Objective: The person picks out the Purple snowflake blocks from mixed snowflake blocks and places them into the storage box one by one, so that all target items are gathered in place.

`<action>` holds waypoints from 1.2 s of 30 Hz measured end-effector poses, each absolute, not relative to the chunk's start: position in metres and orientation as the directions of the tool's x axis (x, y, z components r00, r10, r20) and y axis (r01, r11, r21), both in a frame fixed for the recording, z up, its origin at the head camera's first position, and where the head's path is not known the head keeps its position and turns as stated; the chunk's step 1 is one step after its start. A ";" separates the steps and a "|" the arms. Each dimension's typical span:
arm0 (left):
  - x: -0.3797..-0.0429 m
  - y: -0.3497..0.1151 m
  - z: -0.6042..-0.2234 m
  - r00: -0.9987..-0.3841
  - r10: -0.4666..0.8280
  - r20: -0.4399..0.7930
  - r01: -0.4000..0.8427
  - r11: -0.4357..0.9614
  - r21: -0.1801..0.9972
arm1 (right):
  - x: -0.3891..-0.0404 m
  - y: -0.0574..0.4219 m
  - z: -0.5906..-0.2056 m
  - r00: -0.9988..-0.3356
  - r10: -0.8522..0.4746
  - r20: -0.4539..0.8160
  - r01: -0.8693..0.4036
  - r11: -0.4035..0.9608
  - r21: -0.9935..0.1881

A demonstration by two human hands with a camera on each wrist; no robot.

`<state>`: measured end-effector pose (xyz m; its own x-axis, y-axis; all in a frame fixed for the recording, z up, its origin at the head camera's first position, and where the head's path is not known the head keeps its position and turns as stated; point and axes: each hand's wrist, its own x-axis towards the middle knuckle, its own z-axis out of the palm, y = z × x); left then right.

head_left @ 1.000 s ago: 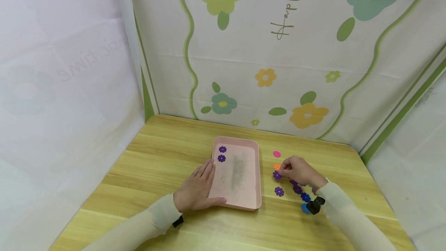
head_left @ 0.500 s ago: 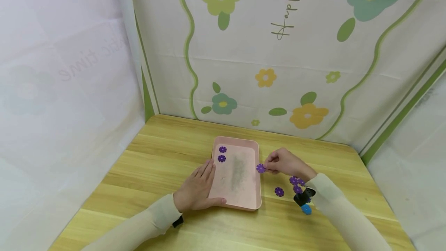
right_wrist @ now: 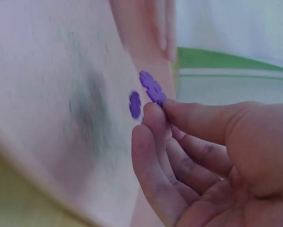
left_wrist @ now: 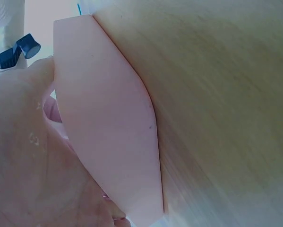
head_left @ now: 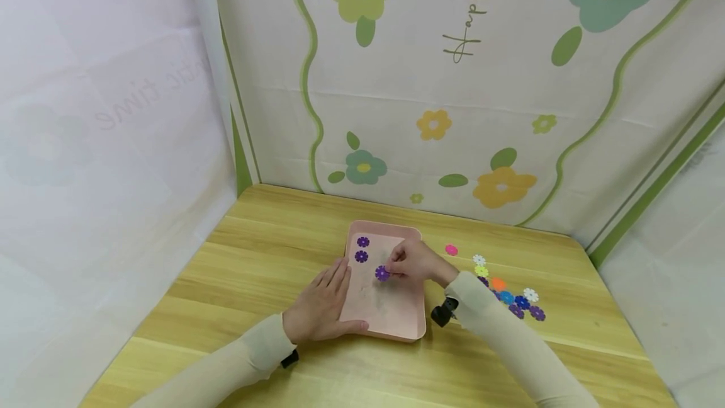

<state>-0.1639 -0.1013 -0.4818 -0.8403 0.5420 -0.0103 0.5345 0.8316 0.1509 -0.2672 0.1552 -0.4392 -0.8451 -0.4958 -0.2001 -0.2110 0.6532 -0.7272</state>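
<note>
My right hand [head_left: 418, 261] pinches a purple flower-shaped plastic disc [head_left: 382, 273] between thumb and forefinger, over the pink tray [head_left: 354, 313]. Close up in the right wrist view, the disc [right_wrist: 151, 87] is held by its edge. Two more purple discs, an upper one [head_left: 363, 242] and a lower one [head_left: 361, 257], lie at the tray's far left corner. On the tray's left edge rests my left hand [head_left: 320, 304], fingers straight and thumb along the near rim. In the left wrist view its palm [left_wrist: 32, 156] lies against the tray wall [left_wrist: 113, 109].
Right of the tray, several loose discs lie on the wooden table [head_left: 272, 232], among them a pink disc [head_left: 451, 250], an orange disc [head_left: 498, 284] and a white disc [head_left: 530, 294]. My right forearm hides part of that area. A flower-patterned cloth [head_left: 396, 80] hangs behind.
My right hand has picked up the purple disc right of the tray and carried it left over the tray's inside. My left hand stays in place.
</note>
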 end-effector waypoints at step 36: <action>-0.163 -0.103 -0.486 -0.828 0.559 0.049 0.557 0.810 0.181 | -0.267 0.104 -0.473 -0.915 -0.354 -0.193 -0.100 0.663 -0.742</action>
